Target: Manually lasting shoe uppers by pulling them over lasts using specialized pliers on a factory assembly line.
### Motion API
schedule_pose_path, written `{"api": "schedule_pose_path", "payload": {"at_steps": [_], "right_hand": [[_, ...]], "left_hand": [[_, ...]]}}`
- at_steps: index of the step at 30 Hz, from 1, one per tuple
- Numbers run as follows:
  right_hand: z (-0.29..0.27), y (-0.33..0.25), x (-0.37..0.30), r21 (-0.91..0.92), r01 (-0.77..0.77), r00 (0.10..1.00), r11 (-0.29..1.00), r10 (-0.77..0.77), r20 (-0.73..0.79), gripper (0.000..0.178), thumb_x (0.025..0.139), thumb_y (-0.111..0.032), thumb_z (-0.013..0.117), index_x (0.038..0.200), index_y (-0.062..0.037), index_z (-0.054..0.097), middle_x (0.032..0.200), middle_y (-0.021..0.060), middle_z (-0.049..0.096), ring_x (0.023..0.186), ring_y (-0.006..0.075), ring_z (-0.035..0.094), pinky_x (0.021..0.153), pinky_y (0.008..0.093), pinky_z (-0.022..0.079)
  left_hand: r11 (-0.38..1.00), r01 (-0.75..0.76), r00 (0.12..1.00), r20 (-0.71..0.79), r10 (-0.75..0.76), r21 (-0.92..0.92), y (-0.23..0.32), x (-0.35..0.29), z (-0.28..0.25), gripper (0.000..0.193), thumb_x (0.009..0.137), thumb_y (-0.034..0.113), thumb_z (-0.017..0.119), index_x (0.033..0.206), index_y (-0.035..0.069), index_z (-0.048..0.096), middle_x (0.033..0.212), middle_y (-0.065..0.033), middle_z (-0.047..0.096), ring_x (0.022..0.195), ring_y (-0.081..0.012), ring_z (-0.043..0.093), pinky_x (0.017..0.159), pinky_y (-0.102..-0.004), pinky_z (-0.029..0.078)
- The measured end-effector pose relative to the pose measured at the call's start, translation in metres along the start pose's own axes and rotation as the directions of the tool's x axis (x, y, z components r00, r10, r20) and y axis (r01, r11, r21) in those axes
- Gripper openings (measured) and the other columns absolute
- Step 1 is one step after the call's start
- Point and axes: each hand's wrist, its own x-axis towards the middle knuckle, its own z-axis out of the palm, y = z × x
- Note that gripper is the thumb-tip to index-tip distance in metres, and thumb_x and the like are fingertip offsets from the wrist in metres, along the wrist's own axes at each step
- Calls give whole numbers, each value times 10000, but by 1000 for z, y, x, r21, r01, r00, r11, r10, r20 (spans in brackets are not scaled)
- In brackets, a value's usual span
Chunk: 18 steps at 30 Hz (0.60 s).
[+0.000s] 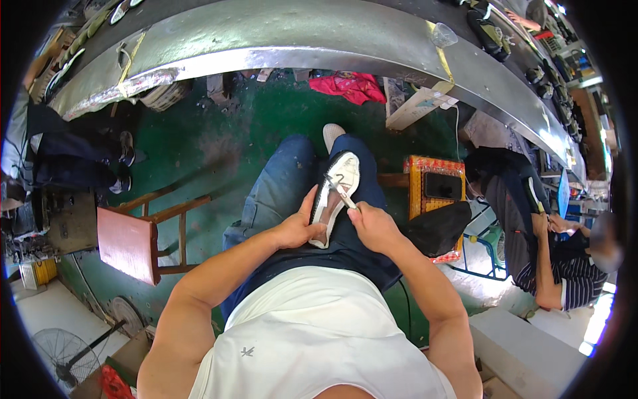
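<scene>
A white shoe (347,164) with a dark sole edge lies over my lap, its toe pointing away from me. My left hand (300,227) is closed round its heel end, thumb along the inner side. In my right hand (372,225) I grip a slim, light-coloured tool (345,197); its tip meets the shoe's upper near the lace area. A thin dark strand shows by that tip, too small to make out. The shoe's opening faces up between my hands.
Ahead runs a long metal-edged conveyor bench (266,56) with shoes on it. A wooden stool (129,245) stands left; a woven-topped seat (417,193) with a phone (443,187) and black cloth (435,229) is right. Other people sit or stand at both sides. A fan (66,362) is lower left.
</scene>
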Motion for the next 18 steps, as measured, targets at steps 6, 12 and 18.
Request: {"api": "schedule_pose_path", "payload": {"at_steps": [6,12,18], "right_hand": [[26,40,-20,664,-199,975,721,217,57,446,1087,-365,391,983,13,602,797,105,674,668,188,668,644,336,528],[16,40,-36,646,-331,940,687,301,161,444,1077,-374,420,975,10,619,828,109,684,659,206,667,633,349,534],[-13,-1,-39,-183,234,946,955,-267,-186,308,944,-280,625,1078,-7,675,1094,217,631,1057,391,618,879,474,531]], "left_hand": [[998,52,921,-386,-55,-18,11,58,-16,645,1034,483,529,1428,-5,376,1198,-157,593,1188,-212,554,1038,-355,436],[486,-162,985,-169,28,-859,45,37,-39,503,1069,402,482,1415,39,500,1308,-116,634,1198,-227,617,1027,-374,491],[261,50,972,-13,-234,-964,58,14,-40,729,1016,666,365,1403,73,540,1335,-140,631,1179,-290,625,1037,-482,488]]}}
